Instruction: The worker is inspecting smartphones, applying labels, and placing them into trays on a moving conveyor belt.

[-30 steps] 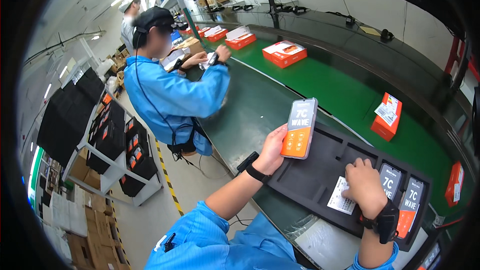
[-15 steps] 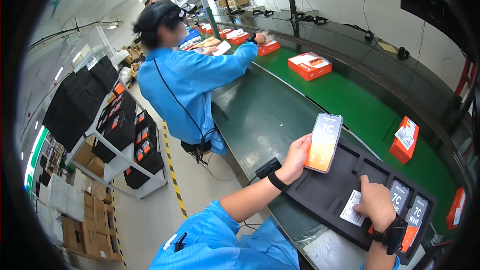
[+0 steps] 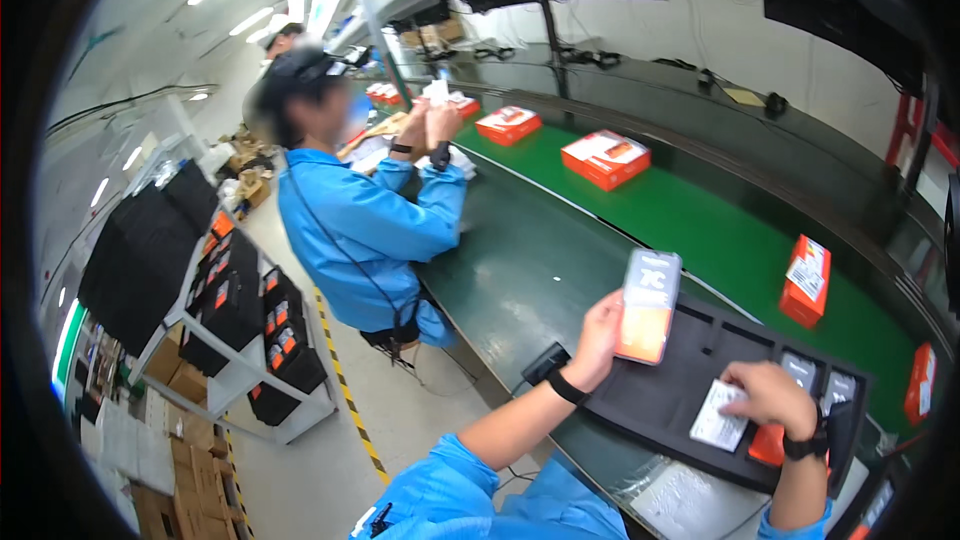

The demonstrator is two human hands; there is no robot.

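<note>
My left hand is closed round the lower left edge of a smartphone, whose front film is grey above and orange below. It is held upright over the far left end of a black compartment tray. Over the tray's middle, my right hand is closed, its fingers on the right edge of a white printed label card. Whether the card is lifted off the tray cannot be made out. Right of that hand, another phone and one more phone lie in slots, partly hidden by my hand and wrist.
Orange-and-white boxes stand along the green conveyor beyond the bench. A co-worker in blue handles a white item at the left. Beyond the aisle stands a rack with black bins. A clear plastic-covered sheet lies near me.
My view has shifted. My right hand's fingers have closed at the white card's edge, and the card has turned slightly. The co-worker's hands have come together and risen. My left hand still holds the phone.
</note>
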